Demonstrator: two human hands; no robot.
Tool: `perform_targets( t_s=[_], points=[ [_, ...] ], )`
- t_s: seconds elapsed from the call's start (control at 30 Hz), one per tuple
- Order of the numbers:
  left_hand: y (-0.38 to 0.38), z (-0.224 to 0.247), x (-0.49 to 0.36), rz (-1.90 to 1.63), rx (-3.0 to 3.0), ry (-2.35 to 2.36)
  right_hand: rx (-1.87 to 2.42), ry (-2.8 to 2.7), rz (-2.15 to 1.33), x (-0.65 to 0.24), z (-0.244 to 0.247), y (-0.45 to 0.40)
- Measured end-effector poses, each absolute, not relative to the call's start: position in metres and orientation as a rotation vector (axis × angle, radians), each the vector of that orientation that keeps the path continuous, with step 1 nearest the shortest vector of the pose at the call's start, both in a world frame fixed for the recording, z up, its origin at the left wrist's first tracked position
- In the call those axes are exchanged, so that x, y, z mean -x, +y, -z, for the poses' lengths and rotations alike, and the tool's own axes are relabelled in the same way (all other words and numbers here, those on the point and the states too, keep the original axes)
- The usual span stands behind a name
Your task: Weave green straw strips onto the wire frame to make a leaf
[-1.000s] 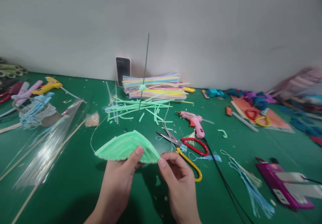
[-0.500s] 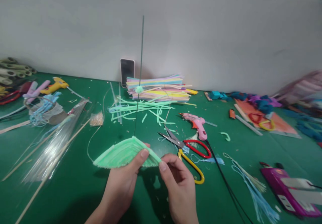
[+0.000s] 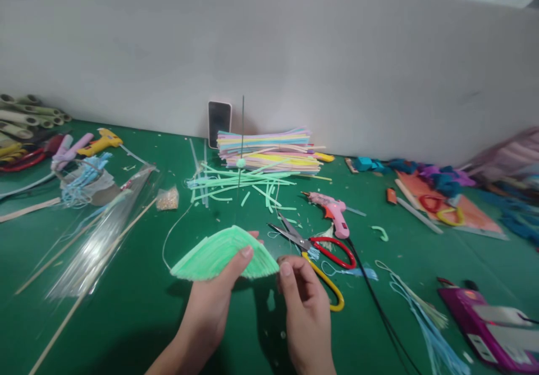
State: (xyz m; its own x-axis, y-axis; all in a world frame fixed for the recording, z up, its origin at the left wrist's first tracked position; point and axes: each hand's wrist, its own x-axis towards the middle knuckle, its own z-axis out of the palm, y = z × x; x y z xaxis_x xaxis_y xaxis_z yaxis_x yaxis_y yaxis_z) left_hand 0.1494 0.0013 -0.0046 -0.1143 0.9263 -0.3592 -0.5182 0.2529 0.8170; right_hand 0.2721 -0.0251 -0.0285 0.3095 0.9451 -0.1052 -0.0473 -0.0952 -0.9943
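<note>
My left hand is closed on a light green fan-shaped piece of pipe cleaners, thumb across its front. At the fan's right corner, my right hand has its thumb and index finger pinched together; what lies between them is too small to tell. A thin dark rod bearing a small green pompom rises behind the fan's peak. From the left corner, a pale thread curves up over the table. Just right of my right hand lie open scissors with one red and one yellow handle.
Cut green pipe cleaners and a multicoloured bundle lie ahead, near a propped phone. A pink glue gun and its black cord are at right. Plastic sleeves, sticks and a bead bag lie left.
The rod's top has dropped in view as it tips away from me. My hands and the fan sit slightly further right, along with the whole scene.
</note>
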Motion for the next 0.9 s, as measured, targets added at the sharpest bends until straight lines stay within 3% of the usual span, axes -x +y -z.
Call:
perform_targets(
  t_s=[0.37, 0.6, 0.9],
  points=[
    [0.000, 0.001, -0.151, -1.336, -0.481, 1.088, 1.225, -0.596, -1.145, -0.269, 0.039, -0.019],
    [-0.003, 0.005, -0.147, -1.183, -0.785, 1.160, 1.252, -0.676, -1.195, -0.270, 0.038, -0.023],
    [-0.008, -0.013, -0.141, -1.275, -0.545, 0.691, 1.161, -0.783, -1.045, -0.311, -0.002, -0.005]
  ],
)
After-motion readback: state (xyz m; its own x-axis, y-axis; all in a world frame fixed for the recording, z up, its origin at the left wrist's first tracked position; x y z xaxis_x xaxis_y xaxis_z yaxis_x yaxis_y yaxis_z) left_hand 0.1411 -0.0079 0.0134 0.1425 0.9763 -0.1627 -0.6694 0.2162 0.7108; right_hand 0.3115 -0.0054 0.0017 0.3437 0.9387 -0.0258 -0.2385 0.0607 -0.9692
